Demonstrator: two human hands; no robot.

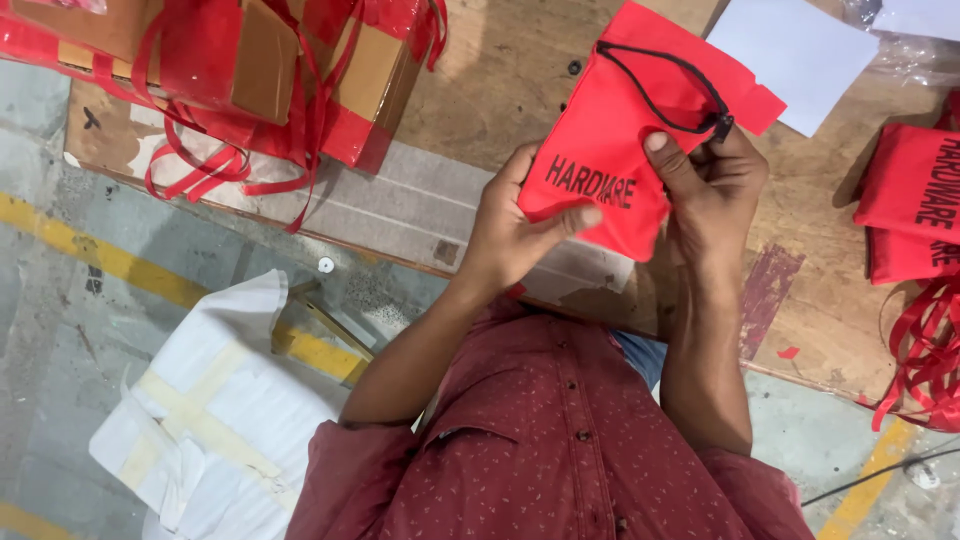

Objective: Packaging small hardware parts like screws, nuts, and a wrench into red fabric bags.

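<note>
Red pouch (612, 140), frame centre, pinched flat between both hands: left hand (510, 225) thumb closed on its lower edge, right hand (712, 185) gripping the cord (668, 92) side. More pouches (912, 205) at right edge; boxes (235, 65) upper left on the table (500, 80).

Red pouch (610, 150): matt woven cloth, soft, creased, with a black cord drawstring (665, 85). Worktable (500, 70): bare wood, rough, stained, scuffed. Boxes (260, 60): brown cardboard bound in glossy red plastic strapping (200, 165). Sheet (790, 55): plain white paper, smooth. Floor (60, 330): grey concrete, worn, rough. Shirt (540, 440): matt printed cloth. Stacked pouches (915, 200): same red cloth.
</note>
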